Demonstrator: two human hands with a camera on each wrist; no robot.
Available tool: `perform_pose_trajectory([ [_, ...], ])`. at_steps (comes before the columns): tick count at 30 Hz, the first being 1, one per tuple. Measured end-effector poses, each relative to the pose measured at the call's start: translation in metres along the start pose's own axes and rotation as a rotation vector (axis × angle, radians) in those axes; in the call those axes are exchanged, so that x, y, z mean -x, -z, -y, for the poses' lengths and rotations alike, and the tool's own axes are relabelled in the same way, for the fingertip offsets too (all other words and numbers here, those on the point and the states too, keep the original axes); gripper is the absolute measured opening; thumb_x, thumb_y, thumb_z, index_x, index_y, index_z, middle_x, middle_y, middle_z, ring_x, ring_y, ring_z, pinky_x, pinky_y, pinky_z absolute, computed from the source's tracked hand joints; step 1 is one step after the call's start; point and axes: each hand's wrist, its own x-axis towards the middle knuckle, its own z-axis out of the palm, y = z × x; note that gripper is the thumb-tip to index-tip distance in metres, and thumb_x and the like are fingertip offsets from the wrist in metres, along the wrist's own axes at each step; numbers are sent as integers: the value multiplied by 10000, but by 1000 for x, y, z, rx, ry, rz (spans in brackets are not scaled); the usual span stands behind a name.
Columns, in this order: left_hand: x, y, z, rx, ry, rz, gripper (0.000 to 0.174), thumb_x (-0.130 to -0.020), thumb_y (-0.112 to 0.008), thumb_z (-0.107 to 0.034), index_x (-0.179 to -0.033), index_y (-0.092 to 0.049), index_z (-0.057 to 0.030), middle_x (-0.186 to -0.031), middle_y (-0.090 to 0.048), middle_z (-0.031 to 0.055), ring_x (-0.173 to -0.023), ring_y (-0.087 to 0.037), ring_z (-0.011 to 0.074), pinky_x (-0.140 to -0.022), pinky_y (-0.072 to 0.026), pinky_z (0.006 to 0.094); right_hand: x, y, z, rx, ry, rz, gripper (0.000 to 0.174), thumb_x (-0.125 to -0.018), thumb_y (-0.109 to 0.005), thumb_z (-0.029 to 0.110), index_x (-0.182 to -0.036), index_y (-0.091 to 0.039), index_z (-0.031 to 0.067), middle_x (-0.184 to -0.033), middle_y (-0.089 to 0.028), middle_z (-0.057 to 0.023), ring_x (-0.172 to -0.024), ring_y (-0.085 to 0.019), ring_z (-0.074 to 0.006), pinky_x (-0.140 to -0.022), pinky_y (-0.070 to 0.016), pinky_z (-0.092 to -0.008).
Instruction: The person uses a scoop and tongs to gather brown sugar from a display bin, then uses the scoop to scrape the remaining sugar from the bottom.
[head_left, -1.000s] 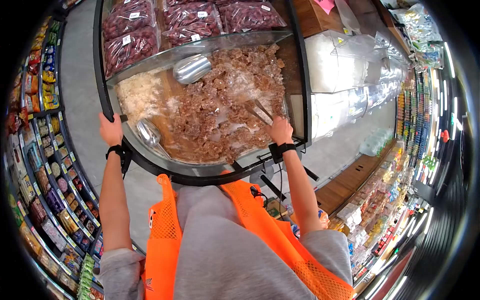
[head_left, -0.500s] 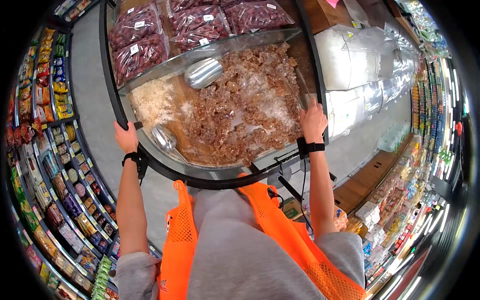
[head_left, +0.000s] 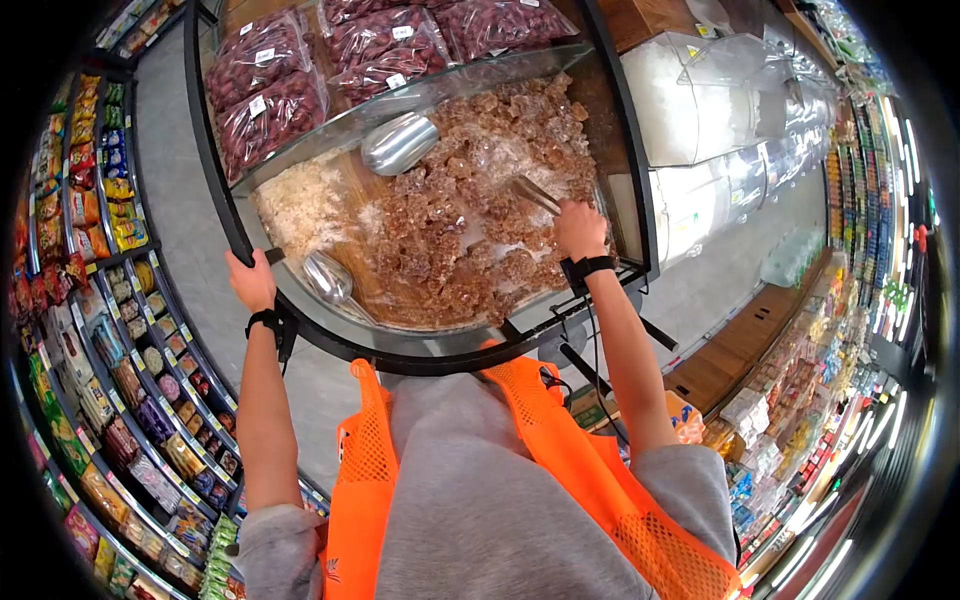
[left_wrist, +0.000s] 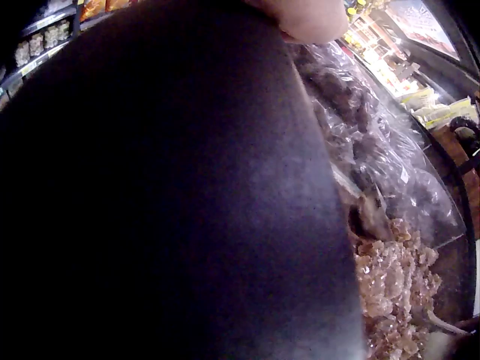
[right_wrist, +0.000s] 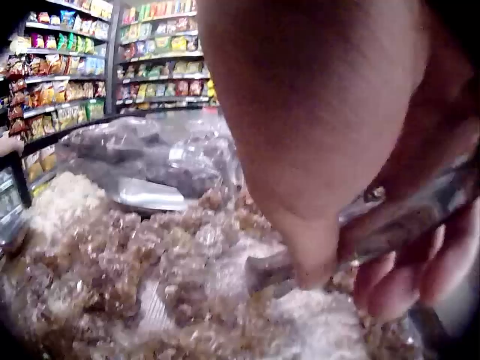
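A bulk bin holds brown sugar lumps under a raised clear cover with a black frame. My left hand grips that frame at its left edge; in the left wrist view the dark frame fills most of the picture, with one fingertip at the top. My right hand is inside the bin over the lumps, fingers curled round metal tongs.
Two metal scoops lie in the bin, beside a paler heap. Bags of red dried fruit lie beyond. White bulk bins stand right; snack shelves line the aisle left.
Half a second ago my right hand was on the cover's right edge; now it is back in the bin holding the tongs. The left hand has kept its grip.
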Motion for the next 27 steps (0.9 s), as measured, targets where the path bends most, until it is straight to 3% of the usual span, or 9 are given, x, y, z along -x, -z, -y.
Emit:
perform_pose_trajectory([
  [5,0,1,4,-47,22,20,351,-863,-602,-278,-1084,-526,-16,-931,-659,268,-882,-609,499,-776,-455,549,36,69,-23,-142,-246,-218,329,-881,-643,253,-1132,-653,41,-961,-718,-200,-870,-710,-393,-750,-576,-489],
  [9,0,1,2,-28,-18,-1,348,-882,-583,-280,-1102,-528,-16,-941,-658,266,-881,-606,500,-777,-454,548,52,61,-45,-55,-293,-325,252,-874,-610,190,-1100,-630,80,-965,-694,-167,-823,-704,-392,-706,-570,-493],
  [13,1,1,1,31,-31,-6,325,-901,-562,-270,-1103,-530,-17,-950,-657,266,-880,-605,499,-770,-451,549,58,15,-33,166,-75,-134,195,-886,-603,136,-1074,-633,95,-970,-679,-121,-796,-723,-321,-653,-569,-444],
  [14,1,1,2,17,-37,-16,328,-903,-561,-274,-1105,-532,-18,-950,-657,266,-881,-606,497,-767,-450,549,58,3,-28,249,-15,-134,183,-907,-587,137,-1078,-644,107,-955,-673,-90,-802,-724,-270,-637,-556,-404],
  [19,-3,-5,12,-60,-42,-16,347,-918,-553,-309,-1113,-545,-22,-930,-658,265,-874,-614,492,-757,-449,558,40,1,-14,337,17,-301,146,-882,-620,161,-1016,-660,116,-925,-662,-55,-842,-699,-233,-642,-530,-362],
  [22,2,3,-3,-87,13,29,395,-930,-537,-327,-1193,-537,-32,-1001,-655,265,-945,-611,485,-806,-455,548,24,5,-3,352,60,-301,71,-871,-632,147,-931,-654,116,-892,-666,-62,-789,-699,-239,-589,-512,-357],
  [25,-8,-1,12,-119,-79,56,513,-938,-531,-343,-1366,-471,-67,-1205,-603,267,-1068,-588,468,-901,-455,525,13,-6,3,283,-14,-212,223,-797,-691,99,-1014,-648,75,-899,-663,-89,-752,-709,-269,-592,-549,-379],
  [26,-7,2,10,-202,-42,87,670,-936,-540,-352,-1524,-315,-123,-1441,-445,238,-1228,-500,466,-992,-431,507,11,-14,4,261,-48,-165,223,-806,-687,138,-1013,-676,54,-888,-693,-120,-758,-720,-291,-604,-561,-390],
  [27,-7,6,12,-286,-134,101,700,-930,-551,-354,-1541,-288,-138,-1478,-399,230,-1266,-462,470,-1002,-424,520,19,-9,7,216,-43,-113,194,-819,-675,152,-991,-693,63,-884,-702,-119,-771,-724,-282,-596,-557,-377],
])
